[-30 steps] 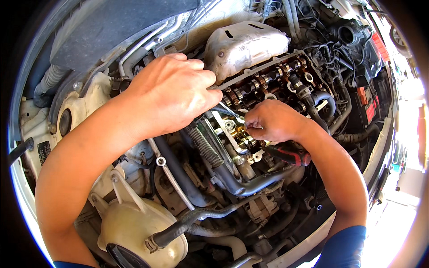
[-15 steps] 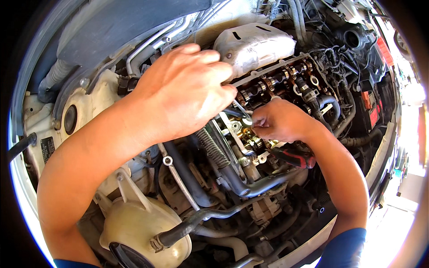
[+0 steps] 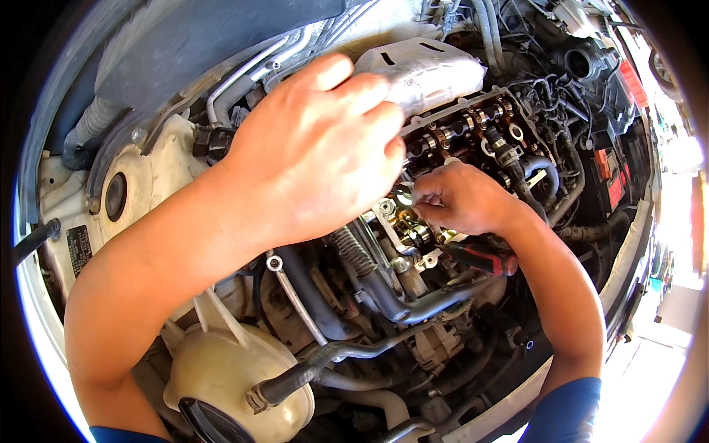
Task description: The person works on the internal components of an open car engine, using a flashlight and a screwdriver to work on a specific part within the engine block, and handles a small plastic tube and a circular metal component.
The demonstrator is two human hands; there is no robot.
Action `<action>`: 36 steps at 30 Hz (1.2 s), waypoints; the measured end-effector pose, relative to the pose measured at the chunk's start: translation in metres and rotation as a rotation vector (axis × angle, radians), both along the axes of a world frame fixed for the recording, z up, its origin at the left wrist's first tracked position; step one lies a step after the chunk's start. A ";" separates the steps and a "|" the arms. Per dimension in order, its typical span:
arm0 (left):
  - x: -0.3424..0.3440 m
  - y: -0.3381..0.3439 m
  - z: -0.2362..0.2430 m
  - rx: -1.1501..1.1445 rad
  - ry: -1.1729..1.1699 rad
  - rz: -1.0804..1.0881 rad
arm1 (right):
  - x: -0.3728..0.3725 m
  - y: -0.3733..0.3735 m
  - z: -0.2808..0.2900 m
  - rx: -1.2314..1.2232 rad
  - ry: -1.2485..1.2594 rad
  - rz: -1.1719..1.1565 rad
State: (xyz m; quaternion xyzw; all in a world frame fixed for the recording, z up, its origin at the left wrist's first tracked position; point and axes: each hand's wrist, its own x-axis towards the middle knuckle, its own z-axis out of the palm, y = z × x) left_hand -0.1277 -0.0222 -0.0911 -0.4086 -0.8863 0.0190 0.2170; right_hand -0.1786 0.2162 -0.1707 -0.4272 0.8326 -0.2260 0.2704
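While the left hand (image 3: 314, 151) is held curled above the exposed metal camshaft row (image 3: 473, 129), a small part, too small to identify, is pinched just below it by the right hand (image 3: 461, 198).

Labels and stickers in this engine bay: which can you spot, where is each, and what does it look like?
Sticker: on the white bodywork at the far left, beside the left forearm; small dark upright rectangle with pale print.
Red label: upper right edge of the bay; slanted red strip.
Red-orange patch: on a black box at right; blurred.
No screens or packages show.
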 end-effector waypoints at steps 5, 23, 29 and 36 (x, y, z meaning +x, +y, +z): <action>0.019 0.006 0.014 -0.115 -0.196 0.094 | 0.000 -0.004 -0.003 0.016 0.050 0.063; 0.030 0.016 0.047 -0.138 -0.264 0.128 | 0.003 0.002 -0.005 -0.112 -0.147 0.003; 0.018 0.009 0.056 0.281 -0.171 0.027 | -0.001 0.020 -0.013 -0.213 -0.177 -0.075; 0.022 0.011 0.032 0.458 -0.494 0.200 | 0.007 0.027 0.004 -0.244 -0.179 -0.094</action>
